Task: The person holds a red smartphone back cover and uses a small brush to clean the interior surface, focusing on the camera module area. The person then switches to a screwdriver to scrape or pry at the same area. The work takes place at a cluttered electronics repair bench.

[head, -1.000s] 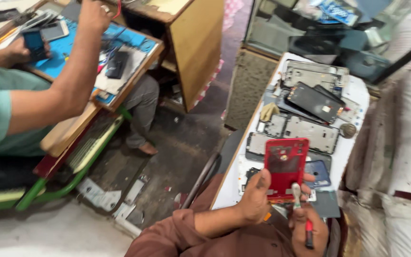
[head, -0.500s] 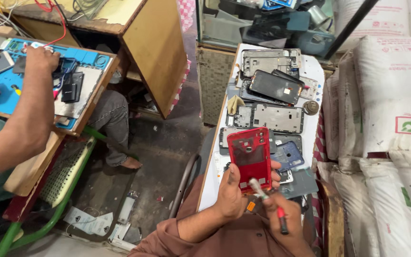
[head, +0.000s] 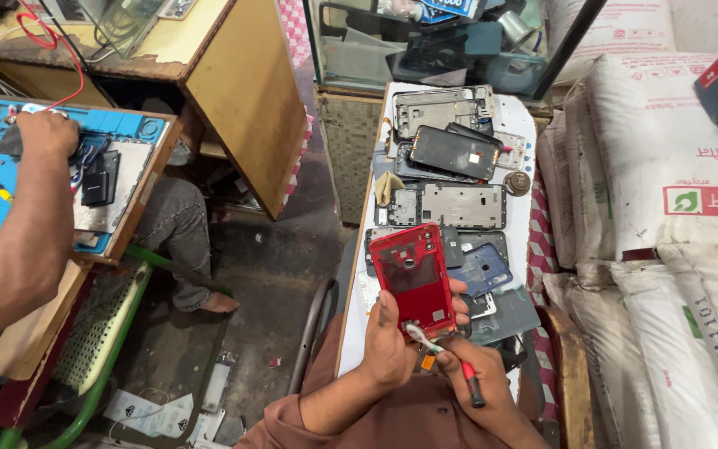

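A red phone frame (head: 415, 278) stands tilted over the near end of a white bench (head: 359, 274), the left hand (head: 388, 341) in a firm grip on its lower edge. The right hand (head: 479, 378) is closed on a red-handled screwdriver (head: 450, 363), tip at the frame. Grey phone frames (head: 459, 204) lie beyond; white sacks (head: 666, 166) with a red-and-green rectangular label are stacked at right.

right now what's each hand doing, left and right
Left hand: closed around the lower end of the red phone back cover, holding it up.
Right hand: closed on a red-handled tool, tip at the cover's bottom edge.
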